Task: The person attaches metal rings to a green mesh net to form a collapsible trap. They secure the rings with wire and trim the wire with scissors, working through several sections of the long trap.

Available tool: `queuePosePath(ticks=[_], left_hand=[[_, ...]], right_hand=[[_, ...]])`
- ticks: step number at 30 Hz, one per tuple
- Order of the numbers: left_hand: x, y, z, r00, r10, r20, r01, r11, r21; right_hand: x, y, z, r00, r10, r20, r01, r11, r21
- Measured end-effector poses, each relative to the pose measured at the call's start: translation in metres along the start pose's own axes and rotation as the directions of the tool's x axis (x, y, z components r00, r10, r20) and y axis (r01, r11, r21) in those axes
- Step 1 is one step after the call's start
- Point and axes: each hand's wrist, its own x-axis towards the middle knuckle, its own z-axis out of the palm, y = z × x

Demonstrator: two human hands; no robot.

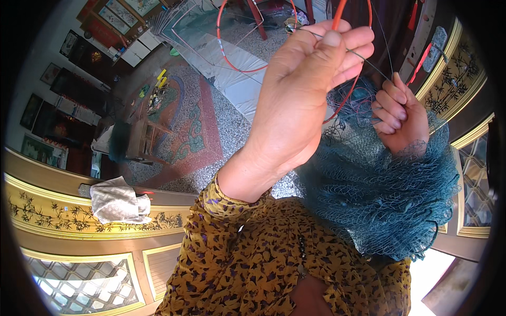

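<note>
Raised at the upper middle, my left hand (303, 79) is closed, its thumb pressed on the fingers. It grips an orange rod (341, 11) that rises out of the top of the picture. A dark cord (371, 64) runs from between its fingers down to my right hand (400, 113), whose curled fingers pinch it. Around and behind the left hand curves a thin orange hoop (220, 39); part of it is hidden by the hand. Blue-green netting (382, 197) hangs in a thick bunch over my right forearm.
Beyond the hands, a pale sheet (240, 87) lies on the speckled floor (224, 142). A wooden stool (142, 142) stands at left. Patterned cloth (118, 200) drapes over a gold-trimmed door panel (47, 213). More tangled netting (356, 100) is behind my right hand.
</note>
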Motion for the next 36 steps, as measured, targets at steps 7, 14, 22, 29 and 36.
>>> queuePosePath(ticks=[7,14,22,29,36], left_hand=[[0.009,-0.016,0.003,0.982,-0.175,0.075,0.178,0.983,-0.041],[0.02,-0.014,0.02,0.95,-0.276,0.146,0.279,0.96,0.001],[0.01,-0.038,0.004,0.932,-0.347,0.102,0.352,0.936,-0.032],[-0.027,-0.086,-0.033,0.962,-0.275,-0.002,0.275,0.961,-0.012],[-0.054,-0.129,-0.074,0.953,-0.303,-0.003,0.296,0.931,0.215]], right_hand=[[-0.012,0.016,-0.025,0.994,0.076,-0.081,-0.068,0.993,0.099],[-0.025,0.02,-0.022,0.991,0.037,-0.132,-0.019,0.99,0.139],[-0.018,0.035,-0.049,0.979,0.147,-0.138,-0.117,0.971,0.207],[-0.008,0.045,-0.079,0.958,0.105,-0.266,-0.088,0.993,0.076],[0.0,0.048,-0.118,0.914,0.151,-0.377,-0.183,0.982,-0.05]])
